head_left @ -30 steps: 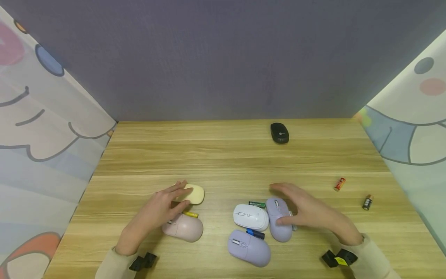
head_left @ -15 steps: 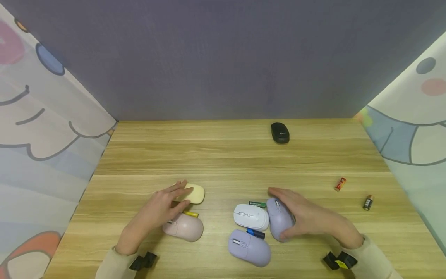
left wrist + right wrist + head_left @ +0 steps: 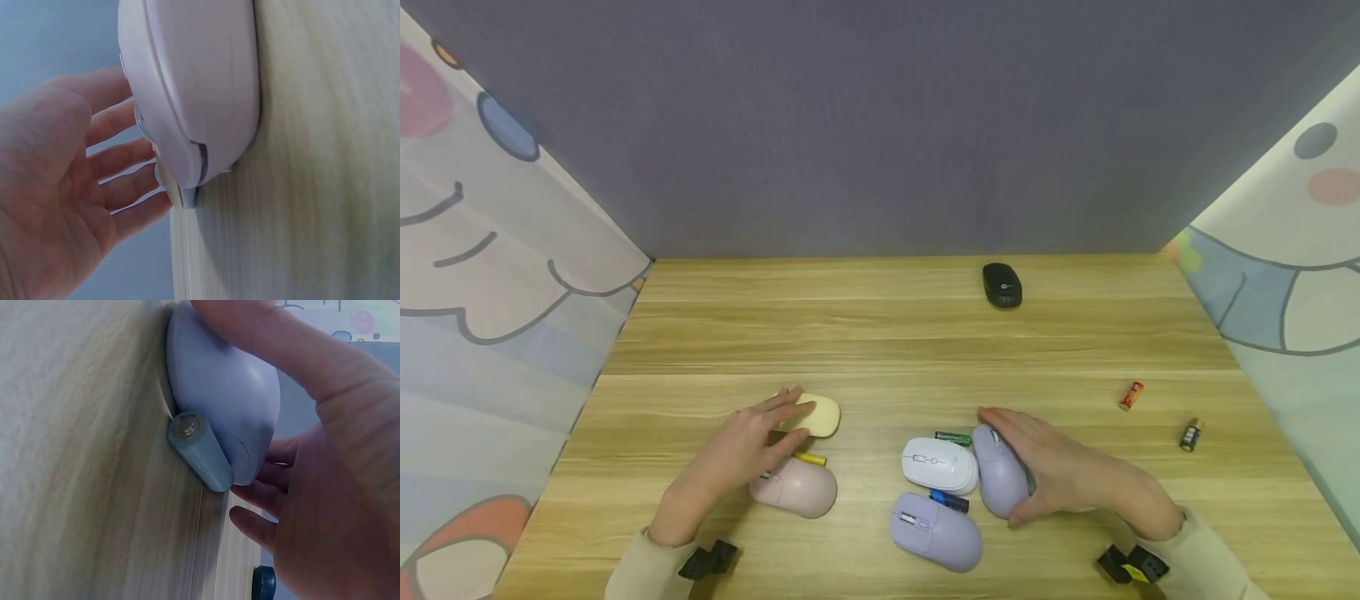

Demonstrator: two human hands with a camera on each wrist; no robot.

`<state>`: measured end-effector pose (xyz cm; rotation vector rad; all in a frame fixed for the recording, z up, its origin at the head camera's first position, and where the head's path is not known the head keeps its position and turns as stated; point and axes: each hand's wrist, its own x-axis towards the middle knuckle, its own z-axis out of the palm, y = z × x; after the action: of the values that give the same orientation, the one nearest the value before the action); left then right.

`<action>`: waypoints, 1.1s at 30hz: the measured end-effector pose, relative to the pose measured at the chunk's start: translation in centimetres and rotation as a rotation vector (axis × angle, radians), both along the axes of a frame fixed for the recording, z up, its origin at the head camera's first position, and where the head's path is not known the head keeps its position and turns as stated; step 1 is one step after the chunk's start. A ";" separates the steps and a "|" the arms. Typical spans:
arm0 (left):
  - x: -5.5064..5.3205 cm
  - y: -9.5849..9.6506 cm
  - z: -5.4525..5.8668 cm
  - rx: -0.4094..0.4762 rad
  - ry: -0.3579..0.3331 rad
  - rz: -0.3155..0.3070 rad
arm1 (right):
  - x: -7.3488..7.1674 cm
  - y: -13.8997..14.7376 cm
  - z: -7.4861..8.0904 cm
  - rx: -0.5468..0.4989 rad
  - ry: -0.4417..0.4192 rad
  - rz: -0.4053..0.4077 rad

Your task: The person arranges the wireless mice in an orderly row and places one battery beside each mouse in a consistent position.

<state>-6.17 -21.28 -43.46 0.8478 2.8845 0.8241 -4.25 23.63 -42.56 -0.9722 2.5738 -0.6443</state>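
Observation:
My left hand (image 3: 737,446) rests its fairly straight fingers on a pale yellow computer mouse (image 3: 823,416). Beneath its thumb side lies a pink mouse (image 3: 805,490), with a yellow battery (image 3: 811,459) between the two. My right hand (image 3: 1060,465) holds a lavender mouse (image 3: 997,477), thumb at the near end and fingers at the far end and side. Against that mouse, a pale battery (image 3: 203,453) shows in the right wrist view; in the head view the hand hides it. Left of the held mouse lie a white mouse (image 3: 938,467) and a green battery (image 3: 952,438).
A second lavender mouse (image 3: 938,533) lies nearer me, with a dark blue battery (image 3: 949,502) just above it. At the back of the wooden table (image 3: 737,333) sits a black mouse (image 3: 1002,286). A red battery (image 3: 1131,396) and a black battery (image 3: 1191,435) lie far right.
My right hand has closed around the lavender mouse, its thumb sliding from the top to the near end. The pale battery is now covered by the hand. My left hand has stayed still.

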 end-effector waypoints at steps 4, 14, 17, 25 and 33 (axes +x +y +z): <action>0.0 0.0 0.0 -0.001 0.000 0.001 | 0.0 -0.2 -0.1 0.011 0.026 0.014; -0.1 0.0 0.0 -0.004 0.004 -0.005 | 0.4 -0.4 -0.1 0.064 0.070 0.014; 0.0 0.0 0.0 -0.005 -0.006 0.003 | 0.6 -0.5 0.0 0.071 0.101 0.026; 0.0 0.0 0.0 0.004 -0.002 0.003 | 0.7 -0.7 0.3 0.098 0.095 0.018; 0.0 0.1 0.2 0.012 0.006 -0.002 | 0.6 -0.8 0.3 0.093 0.206 0.052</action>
<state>-6.14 -21.18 -43.29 0.8550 2.8865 0.8405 -3.61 22.83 -42.30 -1.1226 2.7173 -0.4268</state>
